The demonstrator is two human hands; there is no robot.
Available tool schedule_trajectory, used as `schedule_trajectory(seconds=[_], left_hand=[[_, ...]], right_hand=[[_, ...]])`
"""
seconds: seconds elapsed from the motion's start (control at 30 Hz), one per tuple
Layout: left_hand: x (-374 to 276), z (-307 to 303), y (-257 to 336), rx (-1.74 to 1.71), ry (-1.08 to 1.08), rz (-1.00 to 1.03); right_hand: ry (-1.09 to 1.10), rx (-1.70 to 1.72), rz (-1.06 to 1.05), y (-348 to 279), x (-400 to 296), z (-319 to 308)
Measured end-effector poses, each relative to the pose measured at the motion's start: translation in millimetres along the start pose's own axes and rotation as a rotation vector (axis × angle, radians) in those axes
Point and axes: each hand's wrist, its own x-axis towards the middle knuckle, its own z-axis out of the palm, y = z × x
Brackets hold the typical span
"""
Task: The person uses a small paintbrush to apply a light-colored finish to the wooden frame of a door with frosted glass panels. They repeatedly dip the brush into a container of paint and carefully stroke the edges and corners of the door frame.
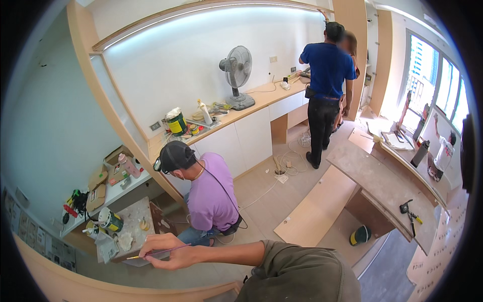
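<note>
My right hand (175,259) reaches left across the lower part of the view, from an olive sleeve (298,271). Its fingers pinch a thin artist's paintbrush (180,247) with a purple handle, bristles pointing left. Beyond the fingers stands a low, stained work surface (134,209). On it are a green-and-yellow paint tub (110,219), a small yellowish piece (144,225), a crumpled whitish lump (125,241) and a plastic packet (107,248). My left hand is out of view.
A crouching person in a purple shirt (211,188) is close beyond my hand. Another person in blue (326,71) stands by the long cabinet (253,139), which bears a fan (237,75). Boards (317,207), cables (290,158) and a tub (360,235) occupy the floor.
</note>
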Motion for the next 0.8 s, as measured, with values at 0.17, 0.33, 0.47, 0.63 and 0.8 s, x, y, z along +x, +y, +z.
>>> schedule_trajectory(seconds=[0.17, 0.33, 0.47, 0.63, 0.8], left_hand=[[1.6, -16.5, 1.7, 0.091, 0.062, 0.149], [-33.3, -32.7, -27.1, 0.149, -0.003, 0.104], [-46.4, -35.2, -49.2, 0.225, 0.131, 0.049], [-62.8, -22.7, -79.5, 0.292, 0.31, -0.031], [-62.4, -17.2, -79.4, 0.332, 0.323, 0.008]], right_hand=[[-0.036, 0.127, 0.149, -8.1, -17.2, 13.1], [-0.013, 0.136, 0.181, -3.4, -36.7, 15.3], [-0.036, 0.188, 0.143, -2.5, -21.7, 25.9], [-0.046, 0.324, 0.164, 6.2, -11.3, 47.5], [-0.044, 0.405, 0.164, 26.0, -20.8, 65.2]])
